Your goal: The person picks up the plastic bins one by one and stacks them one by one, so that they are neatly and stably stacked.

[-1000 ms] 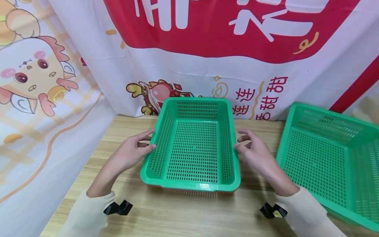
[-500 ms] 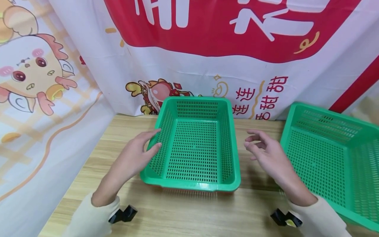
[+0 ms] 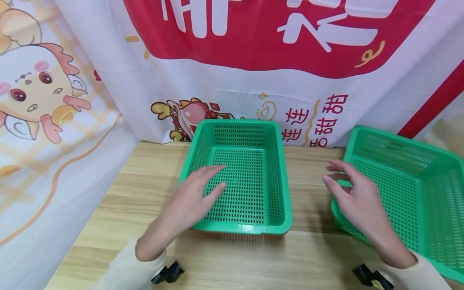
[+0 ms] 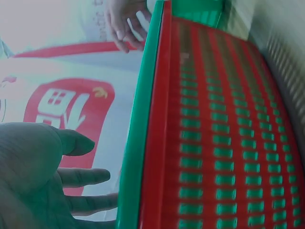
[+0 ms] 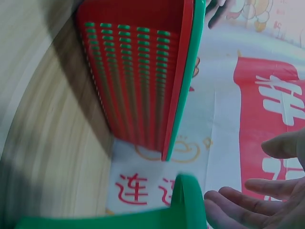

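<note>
In the middle of the table sits a green perforated basket, nested in a red basket whose slotted side shows in both wrist views. My left hand hovers over the green basket's left side, fingers extended and thumb apart, holding nothing. To the right, a second green basket stands at an angle. My right hand hangs over its left rim with relaxed, slightly bent fingers and an unfilled grasp. In the right wrist view, those fingers overlap the edge of the second basket's rim.
The wood-grain table carries both basket groups, with a strip of tabletop between them. A printed white and red cloth hangs right behind. Another patterned cloth drapes along the left side. Black wrist cameras sit below both hands.
Both hands have left the sides of the middle basket. The left moved right, over the basket; the right moved right, to the second basket's rim. The baskets stayed in place.
</note>
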Motion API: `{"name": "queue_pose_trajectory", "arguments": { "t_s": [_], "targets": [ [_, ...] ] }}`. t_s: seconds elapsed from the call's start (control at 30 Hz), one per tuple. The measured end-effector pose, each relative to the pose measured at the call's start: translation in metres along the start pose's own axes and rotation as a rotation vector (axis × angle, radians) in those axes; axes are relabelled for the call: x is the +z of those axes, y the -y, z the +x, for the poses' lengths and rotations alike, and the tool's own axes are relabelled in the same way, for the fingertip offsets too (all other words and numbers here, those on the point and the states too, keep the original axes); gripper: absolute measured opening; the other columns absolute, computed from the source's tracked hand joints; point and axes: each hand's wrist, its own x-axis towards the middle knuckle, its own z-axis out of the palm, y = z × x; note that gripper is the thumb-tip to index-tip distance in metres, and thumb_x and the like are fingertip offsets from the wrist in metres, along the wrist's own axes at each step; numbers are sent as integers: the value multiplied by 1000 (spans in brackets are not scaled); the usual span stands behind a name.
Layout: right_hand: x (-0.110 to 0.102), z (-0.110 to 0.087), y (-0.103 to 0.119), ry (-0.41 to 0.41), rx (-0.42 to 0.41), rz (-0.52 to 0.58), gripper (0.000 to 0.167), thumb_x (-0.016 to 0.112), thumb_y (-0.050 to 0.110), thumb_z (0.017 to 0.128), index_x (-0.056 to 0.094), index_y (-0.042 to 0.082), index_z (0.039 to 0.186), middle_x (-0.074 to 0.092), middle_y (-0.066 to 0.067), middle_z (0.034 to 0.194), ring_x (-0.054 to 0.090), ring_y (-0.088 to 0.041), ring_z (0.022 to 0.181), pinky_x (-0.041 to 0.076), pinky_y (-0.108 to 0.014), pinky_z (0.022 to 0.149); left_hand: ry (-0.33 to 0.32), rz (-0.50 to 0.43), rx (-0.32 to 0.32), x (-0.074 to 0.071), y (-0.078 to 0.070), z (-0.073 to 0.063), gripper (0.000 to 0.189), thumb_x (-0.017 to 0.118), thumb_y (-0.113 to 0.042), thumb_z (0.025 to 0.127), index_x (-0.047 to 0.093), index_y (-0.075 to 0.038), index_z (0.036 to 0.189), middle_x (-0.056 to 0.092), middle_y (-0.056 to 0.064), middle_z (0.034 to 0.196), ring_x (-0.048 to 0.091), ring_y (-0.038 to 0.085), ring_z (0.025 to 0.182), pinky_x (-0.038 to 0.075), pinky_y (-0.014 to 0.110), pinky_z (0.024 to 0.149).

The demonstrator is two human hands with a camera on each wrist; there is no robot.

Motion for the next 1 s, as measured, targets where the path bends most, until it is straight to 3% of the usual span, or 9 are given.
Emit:
{"name": "queue_pose_trajectory", "arguments": {
  "t_s": [0.1,0.2,0.27,0.4,0.5,0.57,0.63,0.83,1.0],
  "targets": [
    [-6,-2,-6,-27,-11,-18,46,66,23,104,59,6,146,67,-21,137,68,-38,116,49,0,81,6,17,19,9,-11,2,50,59,-38,107,55,-20,153,54,6,157,47,31,148,42,57,120],
    [-10,-4,-12,-44,-19,-66,48,67,22,103,58,7,148,64,-22,142,67,-41,118,61,-30,91,19,32,39,18,-22,5,51,57,-41,107,53,-22,155,54,3,157,47,27,149,42,54,120],
    [-13,-5,-17,-54,-29,-84,49,68,21,103,57,7,149,62,-24,143,66,-44,120,56,-54,94,28,32,56,24,-28,6,51,56,-41,108,52,-22,155,53,2,158,46,25,150,42,53,121],
    [-19,-8,-27,-84,-47,-143,52,69,23,102,57,9,150,64,-26,141,65,-47,119,57,-42,84,38,26,89,34,-41,8,52,55,-42,108,51,-23,156,52,1,159,45,24,150,41,51,122],
    [-23,-11,-34,-105,-45,-178,53,69,22,102,55,8,151,64,-29,138,63,-52,117,55,-44,84,47,32,121,43,-51,11,53,54,-42,109,48,-23,158,50,2,160,44,23,151,40,50,123],
    [-26,-13,-38,-119,-40,-186,55,69,22,102,54,8,152,63,-32,137,62,-54,116,51,-62,85,54,37,145,48,-57,13,54,52,-43,109,47,-22,159,49,3,161,43,24,152,38,49,124],
    [-28,-16,-43,-134,-35,-189,55,69,20,101,53,7,153,62,-33,137,60,-56,115,47,-66,85,55,49,172,54,-63,14,55,51,-44,109,46,-22,159,49,4,161,42,25,152,38,48,125],
    [-42,-23,-55,-161,49,-249,57,66,22,104,49,6,155,60,-35,138,57,-61,116,47,-69,86,51,122,255,72,-85,14,55,47,-46,110,46,-20,159,52,4,158,44,28,151,35,45,127],
    [-54,-31,-64,-199,114,-284,58,61,23,106,44,3,158,56,-39,139,53,-64,118,43,-75,95,59,144,274,85,-101,18,55,47,-46,110,46,-20,158,52,3,158,45,28,151,34,43,128]
  ]
}}
